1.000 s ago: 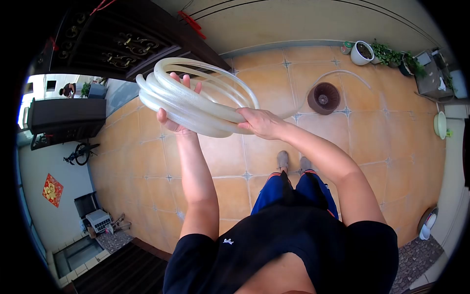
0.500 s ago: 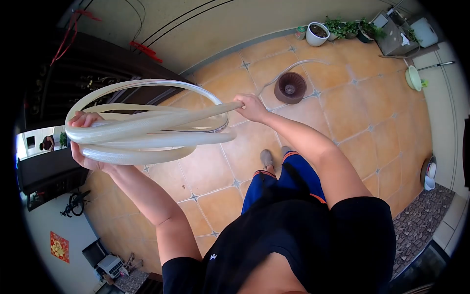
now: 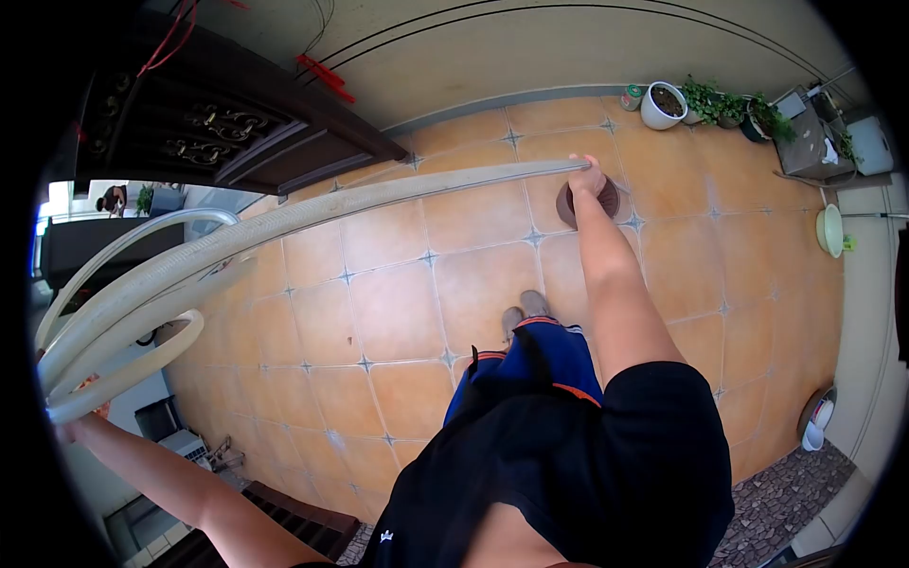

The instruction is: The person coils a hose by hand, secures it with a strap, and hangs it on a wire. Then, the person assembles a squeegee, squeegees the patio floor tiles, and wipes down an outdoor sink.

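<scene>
A coiled, whitish translucent hose (image 3: pixel 312 210) stretches across the view between my two hands. At the far left edge, my left hand (image 3: pixel 68 428) is closed around the bundled loops; most of its fingers are hidden behind the hose or cut off by the dark border. My right hand (image 3: pixel 589 178) grips a single straight length of the hose, arm reaching out ahead. Directly beneath that hand, partly covered by it, a brown ribbed pot (image 3: pixel 611 201) rests on the floor.
Orange floor tiles (image 3: pixel 483 284) lie underfoot. A dark ornate door (image 3: pixel 256 133) stands open at upper left. Along the far wall are a white planter (image 3: pixel 664 106), several green plants (image 3: pixel 701 97) and a grey box-like stand (image 3: pixel 812 137). A pale green basin (image 3: pixel 829 231) is at right.
My hands have spread far apart, the left going left and down, the right going right. The hose length between them has grown, and the coil has shifted to the left edge.
</scene>
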A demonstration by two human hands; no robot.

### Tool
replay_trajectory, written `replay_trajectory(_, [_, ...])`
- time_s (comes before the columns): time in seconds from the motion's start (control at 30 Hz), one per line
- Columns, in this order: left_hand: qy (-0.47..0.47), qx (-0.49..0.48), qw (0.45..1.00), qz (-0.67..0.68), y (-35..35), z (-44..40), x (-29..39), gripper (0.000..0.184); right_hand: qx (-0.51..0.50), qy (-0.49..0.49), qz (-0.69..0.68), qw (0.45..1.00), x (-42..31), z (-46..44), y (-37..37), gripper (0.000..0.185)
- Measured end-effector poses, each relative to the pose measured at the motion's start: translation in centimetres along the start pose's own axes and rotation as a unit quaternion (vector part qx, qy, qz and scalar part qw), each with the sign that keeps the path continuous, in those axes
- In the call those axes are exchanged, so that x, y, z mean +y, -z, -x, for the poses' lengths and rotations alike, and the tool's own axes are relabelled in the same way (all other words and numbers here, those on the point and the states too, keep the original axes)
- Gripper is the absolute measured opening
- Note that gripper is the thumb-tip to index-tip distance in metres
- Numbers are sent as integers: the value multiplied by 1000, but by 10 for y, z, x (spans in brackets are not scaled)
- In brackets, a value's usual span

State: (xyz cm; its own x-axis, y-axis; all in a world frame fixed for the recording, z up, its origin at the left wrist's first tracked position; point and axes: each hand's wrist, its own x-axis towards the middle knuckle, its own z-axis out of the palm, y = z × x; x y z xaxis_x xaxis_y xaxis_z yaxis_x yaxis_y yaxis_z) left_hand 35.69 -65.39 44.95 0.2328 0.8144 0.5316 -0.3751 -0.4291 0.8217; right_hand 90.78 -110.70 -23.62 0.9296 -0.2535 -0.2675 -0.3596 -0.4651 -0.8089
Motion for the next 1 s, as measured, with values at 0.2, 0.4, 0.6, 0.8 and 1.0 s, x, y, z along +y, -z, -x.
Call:
replay_trajectory(0.2, [-35,75,994,-75,32,18,30,58,-322,-172,-407,837,17,-53,16,65])
replay_trajectory(0.4, [-10,115,991,-69,72,68,19,63,-279,-323,-585,690,-27,-87,-5,23])
replay_trajectory(0.6, [85,-68,969,223,114,144,-20,61,-345,-322,-477,742,-102,-103,-32,17])
replay_trajectory(0.8, [85,-9,915,395,70,205,-93,51,-478,-106,-301,818,-162,-34,-16,13])
replay_trajectory(1.0, [176,-10,889,423,33,235,-173,75,-488,1,-62,871,-191,-10,-17,20])
